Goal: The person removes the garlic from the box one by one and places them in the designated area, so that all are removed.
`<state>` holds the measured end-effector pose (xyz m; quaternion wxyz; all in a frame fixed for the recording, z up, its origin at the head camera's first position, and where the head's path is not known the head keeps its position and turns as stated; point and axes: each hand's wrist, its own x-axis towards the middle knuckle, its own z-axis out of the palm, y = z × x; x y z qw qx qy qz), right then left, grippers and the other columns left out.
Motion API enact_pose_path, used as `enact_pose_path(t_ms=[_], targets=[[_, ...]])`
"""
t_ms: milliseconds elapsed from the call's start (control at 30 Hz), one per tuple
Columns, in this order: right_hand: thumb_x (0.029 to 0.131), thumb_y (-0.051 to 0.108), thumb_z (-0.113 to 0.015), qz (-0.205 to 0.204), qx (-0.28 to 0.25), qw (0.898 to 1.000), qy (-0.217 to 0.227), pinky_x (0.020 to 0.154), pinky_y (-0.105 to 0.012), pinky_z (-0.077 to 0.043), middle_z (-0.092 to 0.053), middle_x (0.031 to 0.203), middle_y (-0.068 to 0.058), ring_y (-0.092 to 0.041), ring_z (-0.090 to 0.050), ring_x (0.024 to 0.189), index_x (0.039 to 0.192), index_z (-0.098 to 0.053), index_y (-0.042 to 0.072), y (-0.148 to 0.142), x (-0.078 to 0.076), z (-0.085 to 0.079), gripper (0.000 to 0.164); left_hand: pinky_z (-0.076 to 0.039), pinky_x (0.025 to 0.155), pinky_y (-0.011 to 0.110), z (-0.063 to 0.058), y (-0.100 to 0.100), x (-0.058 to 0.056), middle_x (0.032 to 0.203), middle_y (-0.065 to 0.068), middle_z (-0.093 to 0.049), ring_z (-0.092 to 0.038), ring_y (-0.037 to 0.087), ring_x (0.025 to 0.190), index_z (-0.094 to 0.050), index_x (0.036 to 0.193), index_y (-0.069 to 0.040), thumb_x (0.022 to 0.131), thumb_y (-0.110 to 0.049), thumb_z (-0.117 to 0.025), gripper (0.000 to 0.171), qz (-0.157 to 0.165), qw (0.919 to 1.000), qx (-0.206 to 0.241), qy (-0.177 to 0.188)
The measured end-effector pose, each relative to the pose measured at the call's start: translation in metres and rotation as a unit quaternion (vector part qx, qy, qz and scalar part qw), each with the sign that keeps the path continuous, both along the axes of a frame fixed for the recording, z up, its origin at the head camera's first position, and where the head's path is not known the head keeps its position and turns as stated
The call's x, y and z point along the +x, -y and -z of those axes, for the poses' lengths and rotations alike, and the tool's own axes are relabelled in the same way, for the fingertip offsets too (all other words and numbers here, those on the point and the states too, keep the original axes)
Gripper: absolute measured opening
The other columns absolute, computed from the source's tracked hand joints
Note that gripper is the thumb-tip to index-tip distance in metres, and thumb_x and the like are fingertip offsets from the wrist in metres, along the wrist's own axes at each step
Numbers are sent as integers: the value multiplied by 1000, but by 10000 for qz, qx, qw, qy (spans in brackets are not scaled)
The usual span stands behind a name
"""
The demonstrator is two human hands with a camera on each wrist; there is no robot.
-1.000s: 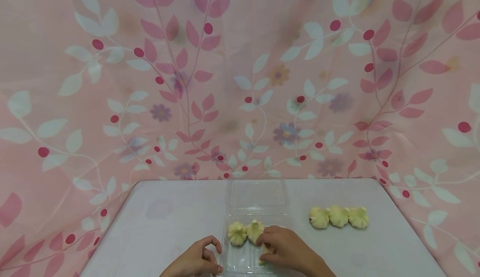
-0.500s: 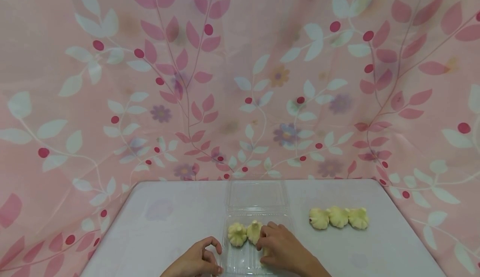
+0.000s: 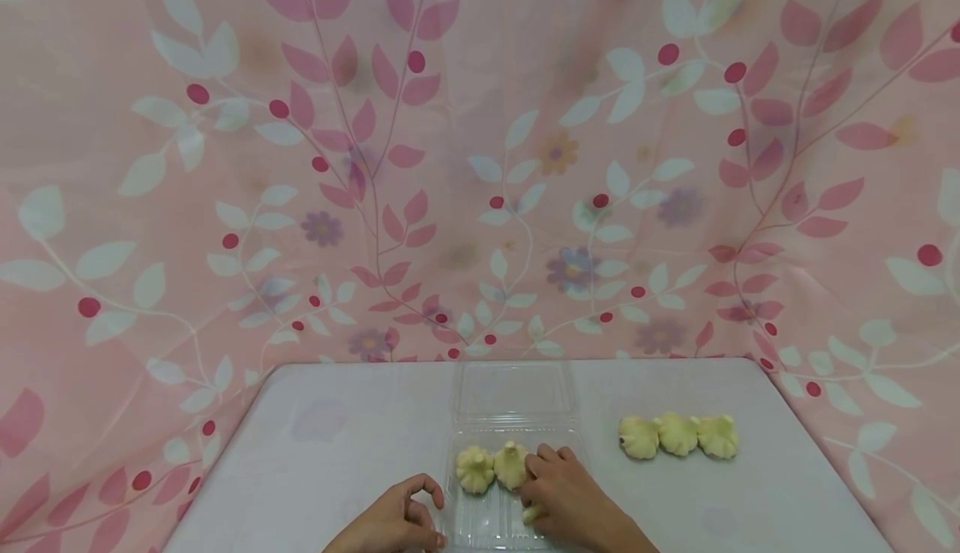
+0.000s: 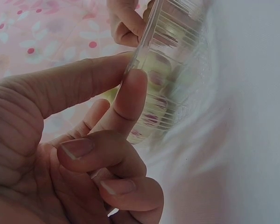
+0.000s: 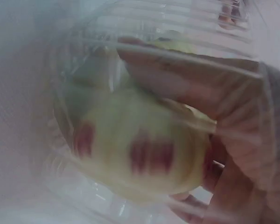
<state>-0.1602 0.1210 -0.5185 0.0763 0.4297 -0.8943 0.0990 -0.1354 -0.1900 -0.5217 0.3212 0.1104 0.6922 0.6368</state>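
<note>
An open clear plastic clamshell container (image 3: 487, 528) lies on the table, its lid (image 3: 513, 388) folded back. My left hand (image 3: 393, 515) pinches the left rim of the container between thumb and index finger; the other fingers curl loosely, as the left wrist view shows. Inside, two pale yellow garlic bulbs (image 3: 475, 470) sit side by side at the back. At the right side of the container, my right hand (image 3: 573, 499) grips a third garlic bulb (image 5: 140, 144), mostly covered by the fingers in the head view. Reddish patches mark this bulb, seen through the clear wall.
To the right of the container, three more garlic bulbs (image 3: 678, 435) stand in a touching row. The white table (image 3: 337, 445) ends at the back against a pink floral cloth (image 3: 450, 203), which also hangs at both sides.
My right hand shifts slightly within the container's right side, and the garlic bulb in it has turned a little. The left hand stays at the rim.
</note>
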Motion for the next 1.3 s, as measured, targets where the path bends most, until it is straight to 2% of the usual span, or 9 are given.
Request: enact_pose_path(t_ms=[167,400,667,767,1000,1167,1300], targets=[[69,22,-83,61,-82,9999,-54,67,-27,-29,-44,79,16,-5,-35,74,82,-76,28,-1,0,0,16,-43,52,22,0,-1,1,68,2,-65,-57,7,57,-51,112,0,86,-4,-72,33,-93,9999,-86,62],[72,25,-80,205,-271,9991,254,65,-26,-30,-43,77,19,-4,-35,72,89,-78,28,-5,-1,-4,17,-43,52,21,0,-2,1,68,1,-65,-56,7,57,-52,112,-1,85,-5,-72,34,-196,9995,-205,139],[71,27,-83,32,-925,9957,-91,66,-23,-33,-51,79,20,0,-45,75,86,-77,28,-13,-3,-4,17,-43,52,20,-3,-3,3,70,1,-66,-57,7,57,-51,113,1,86,-5,-71,35,-153,9997,-139,147],[72,29,-84,43,-1053,9944,-61,68,-23,-35,-51,79,21,1,-47,76,86,-76,28,-16,-3,-3,17,-43,52,21,-3,-3,3,69,2,-66,-57,7,57,-51,113,0,86,-5,-72,34,-172,9996,-148,143],[74,29,-85,-139,-1555,9875,191,64,-19,-37,-47,72,22,7,-38,65,87,-76,24,-24,-7,-6,17,-43,51,21,-1,-2,3,68,1,-65,-55,6,56,-52,111,-1,84,-4,-73,35,-185,9997,-148,84],[78,25,-84,-419,-2038,9773,391,63,-18,-40,-52,72,20,5,-44,62,89,-74,20,-29,-10,-8,16,-42,51,21,0,0,1,67,1,-64,-54,6,56,-52,110,-2,85,-3,-72,33,-26,9999,-40,-142],[82,25,-82,-338,-2222,9709,821,60,-16,-39,-54,74,21,3,-47,63,92,-73,19,-33,-10,-9,14,-40,51,22,1,1,0,67,2,-64,-54,6,56,-51,111,0,86,-2,-71,32,58,9997,108,-228]])
